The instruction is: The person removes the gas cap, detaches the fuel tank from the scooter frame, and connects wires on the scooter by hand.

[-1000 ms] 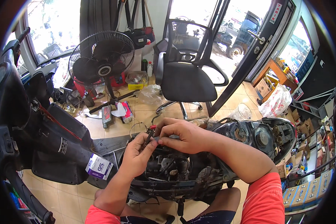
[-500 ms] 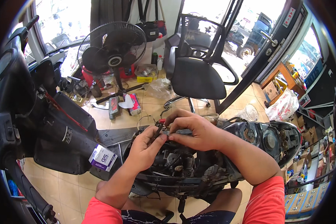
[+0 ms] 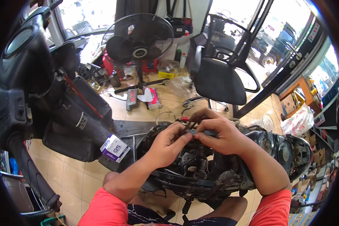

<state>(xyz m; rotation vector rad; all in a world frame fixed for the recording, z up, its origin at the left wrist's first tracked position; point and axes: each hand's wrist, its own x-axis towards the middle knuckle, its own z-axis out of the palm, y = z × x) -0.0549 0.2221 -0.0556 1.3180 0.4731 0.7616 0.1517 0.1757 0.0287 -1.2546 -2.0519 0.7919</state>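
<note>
hands pinch wiring: left hand (image 3: 165, 145) and right hand (image 3: 218, 133) both grip red-tipped wires (image 3: 186, 122) above the scooter body (image 3: 214, 177).

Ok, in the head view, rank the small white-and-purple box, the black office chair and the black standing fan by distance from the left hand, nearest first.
From the left hand:
1. Small white-and-purple box, on the floor just to its left.
2. Black office chair, beyond it, up and right.
3. Black standing fan, farthest, at the back by the window.

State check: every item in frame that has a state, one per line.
left hand: fingers pinched on a thin wire
right hand: fingers closed on the same wire bundle
wire: red-tipped end free, held above the housing
headlight housing: lying open side up, insides exposed
fan: upright; cannot tell if running
office chair: upright, unoccupied
small box: closed, on floor
</note>
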